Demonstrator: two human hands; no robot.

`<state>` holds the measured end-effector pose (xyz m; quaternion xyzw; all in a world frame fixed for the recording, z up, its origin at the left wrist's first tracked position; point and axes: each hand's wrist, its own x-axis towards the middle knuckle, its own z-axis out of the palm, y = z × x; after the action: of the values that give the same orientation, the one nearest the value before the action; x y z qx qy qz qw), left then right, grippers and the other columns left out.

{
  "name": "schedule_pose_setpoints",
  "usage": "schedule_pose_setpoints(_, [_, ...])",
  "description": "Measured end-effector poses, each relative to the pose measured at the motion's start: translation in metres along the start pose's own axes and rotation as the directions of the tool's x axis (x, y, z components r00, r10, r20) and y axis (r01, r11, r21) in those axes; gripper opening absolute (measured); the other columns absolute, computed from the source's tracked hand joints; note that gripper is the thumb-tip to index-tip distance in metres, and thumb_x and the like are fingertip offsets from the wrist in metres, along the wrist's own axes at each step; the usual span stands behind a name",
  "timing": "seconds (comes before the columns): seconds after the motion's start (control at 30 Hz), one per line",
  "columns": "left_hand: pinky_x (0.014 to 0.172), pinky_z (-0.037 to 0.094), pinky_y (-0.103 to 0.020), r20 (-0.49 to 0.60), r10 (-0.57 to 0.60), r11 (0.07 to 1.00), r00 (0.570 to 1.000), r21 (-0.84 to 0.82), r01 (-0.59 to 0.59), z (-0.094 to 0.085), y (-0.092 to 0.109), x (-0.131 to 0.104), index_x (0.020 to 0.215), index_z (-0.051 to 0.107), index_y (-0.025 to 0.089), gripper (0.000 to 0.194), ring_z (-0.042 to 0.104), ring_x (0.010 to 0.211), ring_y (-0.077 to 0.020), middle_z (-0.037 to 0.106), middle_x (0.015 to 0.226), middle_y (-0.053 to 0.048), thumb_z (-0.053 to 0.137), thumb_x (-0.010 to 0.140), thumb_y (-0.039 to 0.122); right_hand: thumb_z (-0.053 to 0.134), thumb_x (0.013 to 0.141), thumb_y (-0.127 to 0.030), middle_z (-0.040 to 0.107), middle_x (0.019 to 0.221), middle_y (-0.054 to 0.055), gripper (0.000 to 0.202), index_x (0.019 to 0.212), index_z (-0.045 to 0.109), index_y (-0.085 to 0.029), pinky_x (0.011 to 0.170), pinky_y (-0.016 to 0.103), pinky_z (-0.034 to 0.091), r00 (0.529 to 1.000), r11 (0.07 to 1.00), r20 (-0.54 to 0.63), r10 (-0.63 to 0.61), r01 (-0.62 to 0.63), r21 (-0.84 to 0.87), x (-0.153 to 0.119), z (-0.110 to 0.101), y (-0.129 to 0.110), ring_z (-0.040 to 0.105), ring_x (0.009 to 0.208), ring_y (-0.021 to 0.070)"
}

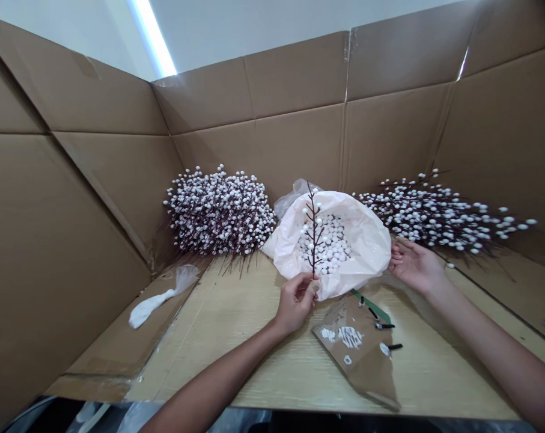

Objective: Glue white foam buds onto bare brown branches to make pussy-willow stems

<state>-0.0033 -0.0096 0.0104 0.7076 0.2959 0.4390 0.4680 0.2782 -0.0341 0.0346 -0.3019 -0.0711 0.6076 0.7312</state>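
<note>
My left hand (pixel 297 302) pinches the lower end of a dark brown twig (pixel 315 231), which stands upright in front of a bowl-like container lined with pale plastic (pixel 371 234). A few white berries sit on the twig's side branches. Inside the container lies a heap of loose white balls (pixel 337 243). At the container's right rim is my right hand (pixel 414 264), palm partly up, its fingers loosely spread and apparently empty.
Bundles of white-berried twigs lie at the left (pixel 220 210) and right (pixel 443 216). A cardboard piece (pixel 371 376) with white smears and small dark sticks lies in front. A white-filled plastic bag (pixel 152 307) is at left. Cardboard walls (pixel 294 144) surround the table.
</note>
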Motion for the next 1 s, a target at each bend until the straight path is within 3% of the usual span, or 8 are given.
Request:
schedule_pose_setpoints(0.7, [0.050,0.044,-0.019,-0.011,-0.011,1.000,1.000,-0.013,0.010,0.0007,0.0014,-0.0008,0.093,0.061,0.013,0.031,0.053,0.054,-0.0090,0.057,0.066,0.000,0.059,0.083,0.042,0.037,0.089,-0.017,0.048,0.059,0.001,0.023,0.073,0.053,-0.017,0.036,0.018,0.042,0.999,1.000,0.029,-0.017,0.018,-0.020,0.0062,-0.0083,0.0004,0.042,0.041,0.0082])
schedule_pose_setpoints(1.0, [0.049,0.043,-0.019,-0.010,-0.014,1.000,1.000,-0.025,0.013,0.0014,0.0036,-0.0010,0.093,0.061,0.012,0.032,0.052,0.052,-0.0080,0.057,0.066,0.000,0.059,0.083,0.042,0.033,0.090,-0.016,0.048,0.055,0.001,0.026,0.073,0.052,-0.017,0.035,0.018,0.041,1.000,1.000,0.020,-0.009,0.009,-0.005,0.0030,-0.0044,0.0004,0.042,0.040,0.0084])
